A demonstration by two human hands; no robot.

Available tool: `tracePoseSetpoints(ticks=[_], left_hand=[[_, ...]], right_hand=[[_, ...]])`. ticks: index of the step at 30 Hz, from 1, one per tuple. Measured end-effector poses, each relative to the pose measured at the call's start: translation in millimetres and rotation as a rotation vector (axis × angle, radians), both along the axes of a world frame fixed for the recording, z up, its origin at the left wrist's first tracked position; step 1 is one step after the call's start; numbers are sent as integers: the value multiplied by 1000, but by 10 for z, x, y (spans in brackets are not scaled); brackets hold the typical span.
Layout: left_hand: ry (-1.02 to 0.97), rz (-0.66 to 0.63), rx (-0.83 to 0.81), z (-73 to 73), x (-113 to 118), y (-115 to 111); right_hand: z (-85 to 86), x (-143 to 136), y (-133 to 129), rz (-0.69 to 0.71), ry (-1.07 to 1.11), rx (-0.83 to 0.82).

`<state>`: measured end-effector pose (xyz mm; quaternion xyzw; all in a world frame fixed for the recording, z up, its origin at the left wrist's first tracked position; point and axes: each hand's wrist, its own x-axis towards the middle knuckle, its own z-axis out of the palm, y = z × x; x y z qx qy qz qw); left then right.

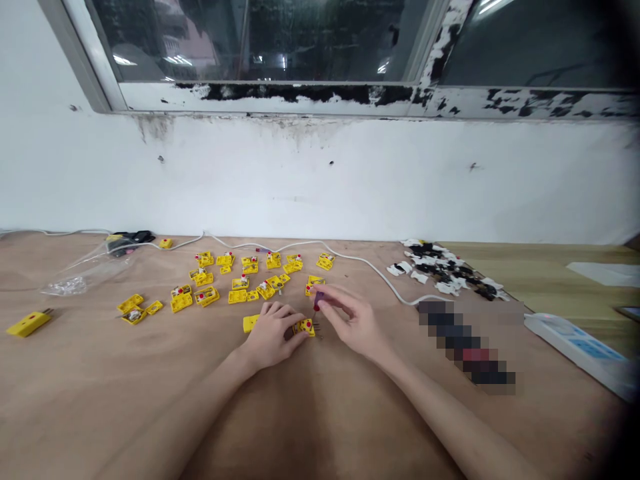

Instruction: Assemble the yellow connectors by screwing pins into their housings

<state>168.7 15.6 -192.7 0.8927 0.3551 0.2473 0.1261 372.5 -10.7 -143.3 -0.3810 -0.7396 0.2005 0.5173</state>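
My left hand [273, 335] presses a yellow plug [307, 327] with a red button and metal prongs against the table, thumb and fingers closed around it. A small screwdriver [319, 301] with a purple handle is pinched between the thumb and fingers of my right hand [355, 321]. Its shaft points down at the plug, close to the red button; whether the tip sits in a screw is too small to tell. A yellow casing piece [251, 323] lies by my left knuckles, partly covered by the hand. Just beyond my right fingertips is an opened yellow housing [315, 283].
Several opened yellow housings [240, 295] are spread across the wooden table [125, 387]. A whole yellow plug [30, 324] lies far left, near a clear plastic bag [90, 270]. Black and white pieces [450, 270] are heaped right. A white cable [370, 263] runs to a power strip [580, 347].
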Motion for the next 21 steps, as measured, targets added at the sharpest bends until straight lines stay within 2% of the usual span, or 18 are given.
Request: tracePoseSetpoints(ticks=[4, 8, 12, 16, 21], left_hand=[[5, 2, 4, 3, 2, 1], [11, -1, 8, 3, -1, 0], [17, 1, 8, 5, -5, 1], [10, 0, 9, 6, -7, 0], [1, -2, 4, 1, -5, -2]], right_hand=[[44, 33, 10, -37, -72, 20], [57, 38, 25, 42, -143, -15], [82, 23, 39, 9, -167, -1], [137, 36, 53, 79, -214, -33], [156, 56, 71, 32, -243, 5]])
